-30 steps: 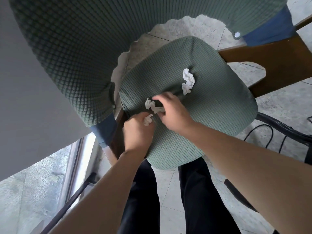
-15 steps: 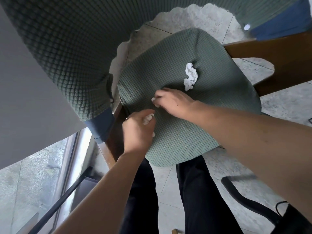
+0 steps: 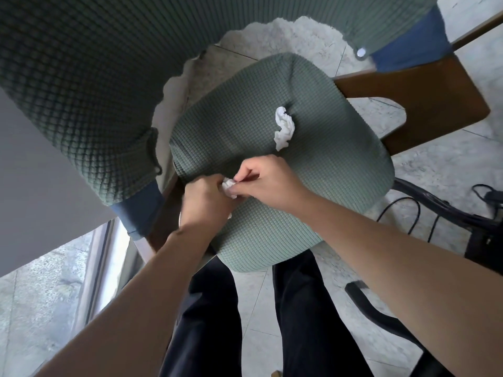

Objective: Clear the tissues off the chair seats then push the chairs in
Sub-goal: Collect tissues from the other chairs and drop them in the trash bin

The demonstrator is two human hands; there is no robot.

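A chair with a green quilted seat stands below me, its green-covered backrest arching over the upper left. A crumpled white tissue lies near the middle of the seat. At the seat's near-left edge my left hand grips a wad of tissue, mostly hidden in the fist. My right hand meets it there, fingertips pinching the same wad where it sticks out.
Brown wooden chair frame juts out at the right. Black cables and a dark metal base lie on the tiled floor to the right. My dark-trousered legs stand just below the seat. A grey wall and a glass pane are at the left.
My right hand picked a tissue off the seat's near-left part and brought it to my left hand. One tissue stays on the seat. The camera shifted slightly.
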